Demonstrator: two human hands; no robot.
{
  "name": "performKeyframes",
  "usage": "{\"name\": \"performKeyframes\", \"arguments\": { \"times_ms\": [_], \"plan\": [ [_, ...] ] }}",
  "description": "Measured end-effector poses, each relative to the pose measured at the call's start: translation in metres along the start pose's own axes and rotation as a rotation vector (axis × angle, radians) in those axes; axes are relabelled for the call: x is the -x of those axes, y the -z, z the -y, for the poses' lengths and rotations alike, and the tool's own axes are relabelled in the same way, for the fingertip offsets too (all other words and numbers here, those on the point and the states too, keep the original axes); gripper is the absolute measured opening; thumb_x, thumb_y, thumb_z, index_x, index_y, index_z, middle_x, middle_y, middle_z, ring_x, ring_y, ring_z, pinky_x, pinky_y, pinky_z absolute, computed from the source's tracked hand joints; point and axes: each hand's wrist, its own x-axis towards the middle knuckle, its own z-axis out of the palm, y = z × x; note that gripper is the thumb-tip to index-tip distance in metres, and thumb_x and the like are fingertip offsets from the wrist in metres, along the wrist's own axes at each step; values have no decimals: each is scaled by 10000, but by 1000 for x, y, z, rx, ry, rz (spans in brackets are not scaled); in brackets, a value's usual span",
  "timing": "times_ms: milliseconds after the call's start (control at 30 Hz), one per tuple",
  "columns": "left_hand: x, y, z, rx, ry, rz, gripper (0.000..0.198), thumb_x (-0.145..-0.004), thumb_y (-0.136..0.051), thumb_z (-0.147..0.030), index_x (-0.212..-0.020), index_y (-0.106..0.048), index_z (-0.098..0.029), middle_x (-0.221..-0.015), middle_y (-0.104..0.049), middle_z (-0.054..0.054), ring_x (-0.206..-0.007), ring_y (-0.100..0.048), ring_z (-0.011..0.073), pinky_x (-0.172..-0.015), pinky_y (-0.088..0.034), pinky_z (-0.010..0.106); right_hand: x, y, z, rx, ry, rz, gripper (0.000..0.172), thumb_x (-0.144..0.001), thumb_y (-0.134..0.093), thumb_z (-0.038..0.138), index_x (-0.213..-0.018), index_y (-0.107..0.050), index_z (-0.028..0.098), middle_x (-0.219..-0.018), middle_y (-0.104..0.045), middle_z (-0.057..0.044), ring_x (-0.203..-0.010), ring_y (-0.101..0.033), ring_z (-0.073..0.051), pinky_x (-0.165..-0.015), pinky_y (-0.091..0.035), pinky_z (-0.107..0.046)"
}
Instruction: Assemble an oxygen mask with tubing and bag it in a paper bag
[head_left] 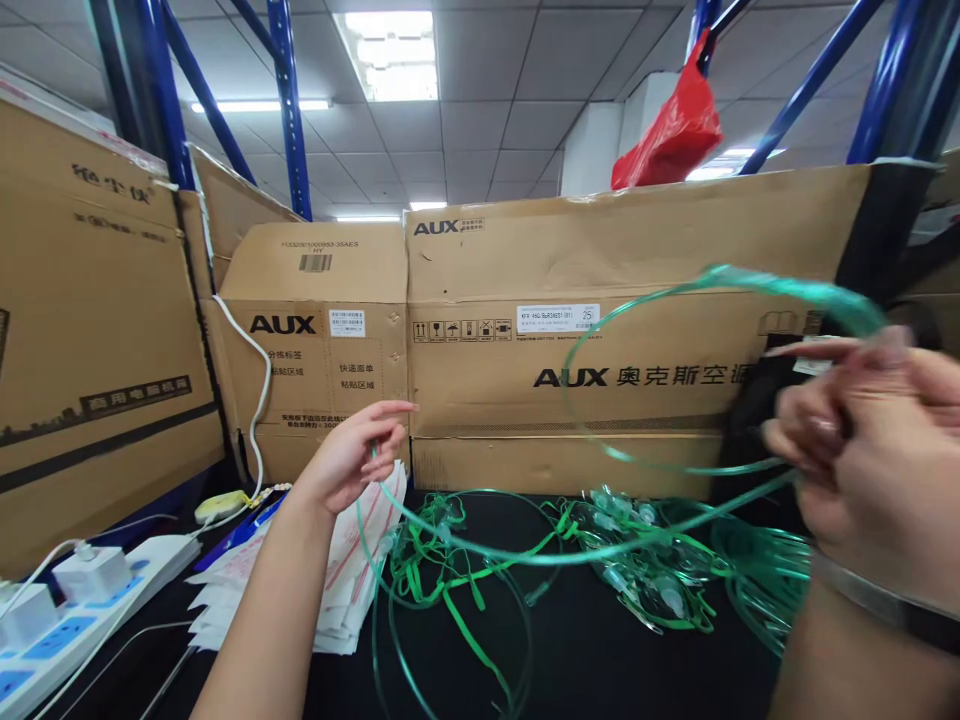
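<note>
A length of clear green plastic tubing (570, 553) hangs in a sagging curve between my two hands. My right hand (862, 430), slightly blurred and raised at the right, is closed on the tubing, with a loop of it standing out to the left. At the centre left my left hand (367, 450) has its fingers curled round the tubing, the index finger pointing right. Below lie green elastic straps (465, 575) tangled with more tubing. A pile of clear green oxygen masks (645, 550) sits to the right, beside a coiled bundle of tubing (765, 570).
White paper packages with red print (349, 590) are stacked beneath my left forearm. A white power strip (97, 610) with plugs and cables lies at the left. Cardboard boxes (637, 250) wall the back and left of the black table. A red plastic bag (671, 125) hangs above.
</note>
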Motion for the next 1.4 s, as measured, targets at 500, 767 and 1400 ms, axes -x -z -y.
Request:
{"name": "performKeyframes", "arguments": {
  "times_ms": [500,767,1400],
  "plan": [
    [20,-49,26,-646,-33,559,343,-784,-581,-354,-1059,-466,-184,-680,-649,9,-744,-613,169,-766,-424,325,27,-61,-37,579,-66,1020,228,-867,-447,268,-762,-626,175,-634,-560,21,-567,-474,-102,-530,-351,-208],
    [16,-44,30,-310,118,676,225,-855,-467,-308,-681,-456,-166,-447,-348,-94,-330,-261,26,-336,-283,138,23,-64,-54,124,-339,946,396,-875,-381,463,-872,-647,169,-635,-571,-4,-481,-493,-93,-436,-392,-206],
    [21,-35,24,-282,304,856,238,-837,-502,-289,-652,-501,-139,-437,-364,-72,-321,-244,21,-277,-164,129,73,-118,-101,-298,-237,1250,294,-697,-658,266,-970,-580,191,-922,-621,-16,-839,-589,-181,-768,-479,-309]
  ]
}}
